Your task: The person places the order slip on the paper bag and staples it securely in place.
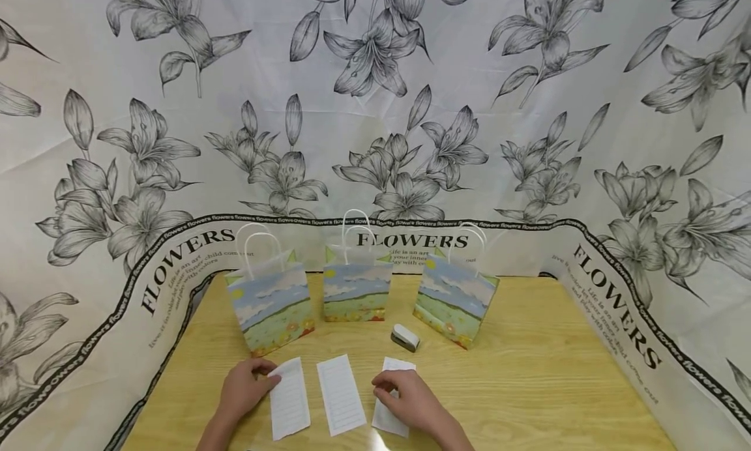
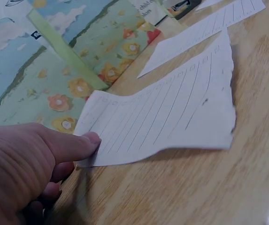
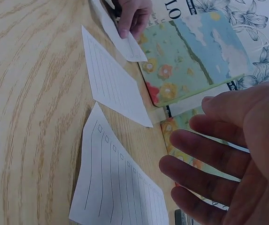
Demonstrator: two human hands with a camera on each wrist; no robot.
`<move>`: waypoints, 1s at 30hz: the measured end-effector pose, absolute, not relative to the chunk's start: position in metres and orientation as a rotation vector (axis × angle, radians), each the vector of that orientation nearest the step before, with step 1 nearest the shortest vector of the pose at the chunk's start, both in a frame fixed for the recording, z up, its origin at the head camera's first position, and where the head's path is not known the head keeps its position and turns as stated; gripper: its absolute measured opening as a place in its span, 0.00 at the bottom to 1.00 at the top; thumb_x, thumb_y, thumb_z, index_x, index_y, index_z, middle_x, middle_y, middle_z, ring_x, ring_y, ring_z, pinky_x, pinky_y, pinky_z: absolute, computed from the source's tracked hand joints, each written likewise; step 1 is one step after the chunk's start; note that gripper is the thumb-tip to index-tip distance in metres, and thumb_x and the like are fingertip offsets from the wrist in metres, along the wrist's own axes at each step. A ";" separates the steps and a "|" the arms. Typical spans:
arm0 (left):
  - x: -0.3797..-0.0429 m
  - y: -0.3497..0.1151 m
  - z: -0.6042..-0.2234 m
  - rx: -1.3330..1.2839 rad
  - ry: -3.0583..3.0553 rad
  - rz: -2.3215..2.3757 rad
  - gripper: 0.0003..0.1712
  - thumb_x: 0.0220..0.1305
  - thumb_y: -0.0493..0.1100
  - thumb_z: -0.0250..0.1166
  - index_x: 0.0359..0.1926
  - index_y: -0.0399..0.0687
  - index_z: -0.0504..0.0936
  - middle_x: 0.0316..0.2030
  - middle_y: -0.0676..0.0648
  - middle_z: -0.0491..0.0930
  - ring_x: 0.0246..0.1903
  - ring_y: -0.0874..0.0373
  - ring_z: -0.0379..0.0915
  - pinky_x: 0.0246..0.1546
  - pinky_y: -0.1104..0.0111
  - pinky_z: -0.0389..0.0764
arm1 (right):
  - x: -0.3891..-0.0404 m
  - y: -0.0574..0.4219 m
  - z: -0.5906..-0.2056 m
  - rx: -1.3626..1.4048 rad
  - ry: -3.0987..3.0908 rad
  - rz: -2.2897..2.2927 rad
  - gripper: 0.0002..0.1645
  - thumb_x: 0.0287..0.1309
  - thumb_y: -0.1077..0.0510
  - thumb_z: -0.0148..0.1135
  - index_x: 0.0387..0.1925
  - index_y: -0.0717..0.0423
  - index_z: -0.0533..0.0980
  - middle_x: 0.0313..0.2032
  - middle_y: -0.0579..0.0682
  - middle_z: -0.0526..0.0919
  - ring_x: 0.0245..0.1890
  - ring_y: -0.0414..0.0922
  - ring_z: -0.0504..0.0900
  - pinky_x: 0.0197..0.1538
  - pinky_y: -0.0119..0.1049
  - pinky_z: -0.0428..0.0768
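My left hand (image 1: 245,387) pinches the edge of the left lined paper slip (image 1: 290,402) between thumb and fingers. In the left wrist view that slip (image 2: 157,112) is bent and partly raised off the wood, its right edge torn and ragged. A middle slip (image 1: 341,395) lies flat beside it. My right hand (image 1: 407,399) hovers over the right slip (image 1: 390,420), covering part of it in the head view. Seen from the right wrist, the fingers (image 3: 200,164) are spread and relaxed, apart from the slip (image 3: 120,178), which has a column of small checkboxes.
Three paper gift bags with white handles stand behind the slips: left (image 1: 276,307), middle (image 1: 358,291) and right (image 1: 454,301). A small white and grey stapler-like object (image 1: 405,337) lies before the right bag. A flower-printed curtain (image 1: 375,145) surrounds the wooden table (image 1: 545,373).
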State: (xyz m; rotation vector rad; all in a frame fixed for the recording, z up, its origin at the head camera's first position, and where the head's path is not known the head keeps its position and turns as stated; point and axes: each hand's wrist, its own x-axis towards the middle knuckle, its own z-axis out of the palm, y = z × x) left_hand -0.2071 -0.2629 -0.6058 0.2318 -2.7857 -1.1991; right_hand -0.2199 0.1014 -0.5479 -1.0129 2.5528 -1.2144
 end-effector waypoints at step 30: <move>-0.201 -0.269 -0.530 0.072 -2.390 -1.320 0.04 0.57 0.43 0.73 0.32 0.48 0.88 0.25 0.55 0.82 0.24 0.64 0.74 0.23 0.70 0.74 | -0.239 0.092 -0.521 -1.012 2.375 -1.191 0.14 0.69 0.52 0.58 0.46 0.55 0.82 0.38 0.37 0.83 0.37 0.31 0.80 0.39 0.31 0.79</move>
